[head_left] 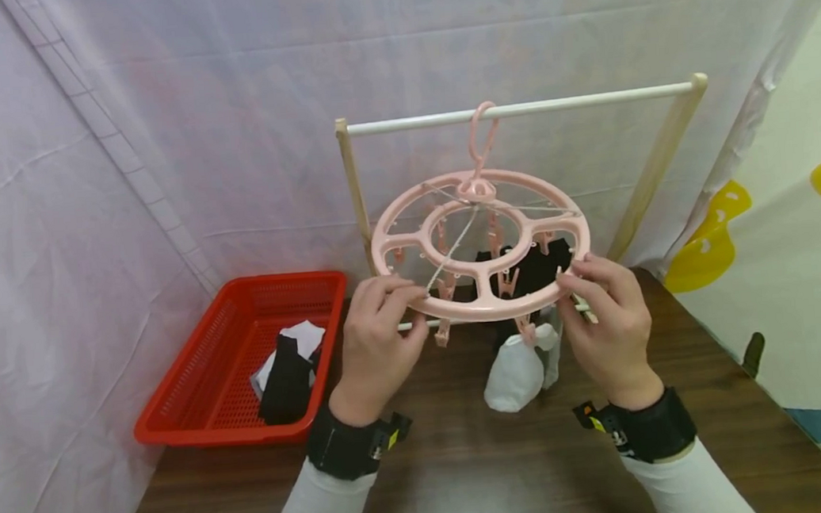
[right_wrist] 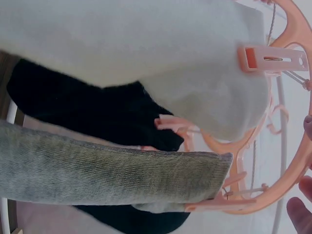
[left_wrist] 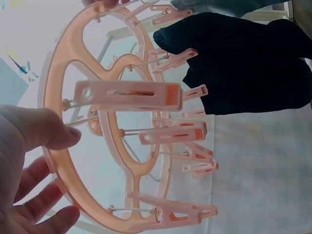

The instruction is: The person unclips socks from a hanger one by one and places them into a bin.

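A round pink clip hanger (head_left: 486,308) hangs by its hook from a white rail, its ring tilted toward me. My left hand (head_left: 381,346) pinches the near-left rim between thumb and fingers. On the near-right rim, my right hand (head_left: 612,330) holds with its fingertips. Socks dangle from some clips: a white sock (right_wrist: 161,53), a grey sock (right_wrist: 112,173) and black socks (left_wrist: 248,63). Several clips, such as the pink clip (left_wrist: 129,96) near my left thumb, hold nothing. Only the right hand's fingertips show in the right wrist view.
A red basket (head_left: 216,438) stands on the left of the dark wooden table (head_left: 453,460), with a black sock (head_left: 286,384) and white cloth (head_left: 303,337) inside. The rack's white rail (head_left: 571,104) sits on wooden posts (head_left: 655,172). White curtain (head_left: 226,78) surrounds the back and left.
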Action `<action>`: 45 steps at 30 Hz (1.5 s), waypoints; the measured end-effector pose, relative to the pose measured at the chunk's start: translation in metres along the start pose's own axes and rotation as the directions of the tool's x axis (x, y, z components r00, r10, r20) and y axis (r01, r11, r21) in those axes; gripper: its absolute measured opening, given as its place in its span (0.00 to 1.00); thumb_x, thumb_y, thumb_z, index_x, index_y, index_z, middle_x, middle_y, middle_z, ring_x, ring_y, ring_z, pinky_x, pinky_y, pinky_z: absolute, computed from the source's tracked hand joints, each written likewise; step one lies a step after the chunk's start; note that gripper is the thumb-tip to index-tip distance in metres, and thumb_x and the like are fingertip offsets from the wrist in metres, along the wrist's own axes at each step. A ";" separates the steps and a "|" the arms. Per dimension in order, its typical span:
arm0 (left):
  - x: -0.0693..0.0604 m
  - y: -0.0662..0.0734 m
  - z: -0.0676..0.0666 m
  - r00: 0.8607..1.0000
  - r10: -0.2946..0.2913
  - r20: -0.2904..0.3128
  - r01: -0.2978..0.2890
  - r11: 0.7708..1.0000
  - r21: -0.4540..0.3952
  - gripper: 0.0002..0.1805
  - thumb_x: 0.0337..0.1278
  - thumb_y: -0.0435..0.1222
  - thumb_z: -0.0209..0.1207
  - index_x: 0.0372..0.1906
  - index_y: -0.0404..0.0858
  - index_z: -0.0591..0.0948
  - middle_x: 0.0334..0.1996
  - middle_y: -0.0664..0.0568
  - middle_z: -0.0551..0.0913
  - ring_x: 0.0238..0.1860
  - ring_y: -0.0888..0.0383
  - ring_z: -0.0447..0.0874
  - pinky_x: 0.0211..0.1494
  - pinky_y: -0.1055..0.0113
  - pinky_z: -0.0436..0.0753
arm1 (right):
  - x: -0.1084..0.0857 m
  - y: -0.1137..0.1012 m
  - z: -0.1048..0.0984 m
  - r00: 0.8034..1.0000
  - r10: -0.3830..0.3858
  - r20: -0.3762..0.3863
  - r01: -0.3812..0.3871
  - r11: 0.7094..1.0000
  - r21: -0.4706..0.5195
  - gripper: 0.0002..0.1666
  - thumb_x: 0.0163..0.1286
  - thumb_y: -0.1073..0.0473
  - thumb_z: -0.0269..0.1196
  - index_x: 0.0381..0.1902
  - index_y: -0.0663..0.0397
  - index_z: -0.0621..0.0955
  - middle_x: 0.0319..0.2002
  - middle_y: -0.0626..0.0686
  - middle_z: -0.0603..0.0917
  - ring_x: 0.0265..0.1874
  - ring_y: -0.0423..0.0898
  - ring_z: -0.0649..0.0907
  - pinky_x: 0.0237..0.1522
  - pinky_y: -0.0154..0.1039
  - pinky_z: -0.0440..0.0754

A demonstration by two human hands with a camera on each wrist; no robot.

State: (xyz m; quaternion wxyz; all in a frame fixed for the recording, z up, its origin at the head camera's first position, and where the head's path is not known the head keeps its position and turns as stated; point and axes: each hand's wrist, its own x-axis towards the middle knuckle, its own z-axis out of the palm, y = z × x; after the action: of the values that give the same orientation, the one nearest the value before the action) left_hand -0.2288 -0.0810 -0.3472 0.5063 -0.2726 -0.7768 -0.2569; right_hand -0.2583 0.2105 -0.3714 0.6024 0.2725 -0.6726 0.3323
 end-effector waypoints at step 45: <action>0.000 0.005 0.004 0.999 0.023 -0.044 -0.024 0.999 -0.039 0.07 0.57 0.27 0.70 0.39 0.38 0.90 0.44 0.44 0.90 0.56 0.40 0.85 0.71 0.50 0.79 | 0.002 -0.015 0.003 1.000 -0.005 -0.017 0.005 1.000 -0.013 0.09 0.69 0.61 0.69 0.40 0.63 0.91 0.44 0.68 0.85 0.50 0.68 0.82 0.71 0.33 0.73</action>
State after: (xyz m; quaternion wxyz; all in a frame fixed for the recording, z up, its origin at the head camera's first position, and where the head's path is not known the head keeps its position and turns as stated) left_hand -0.2277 -0.0745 -0.3474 0.5204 -0.2862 -0.7571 -0.2722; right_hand -0.2492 0.1991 -0.3675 0.6106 0.2675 -0.6690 0.3288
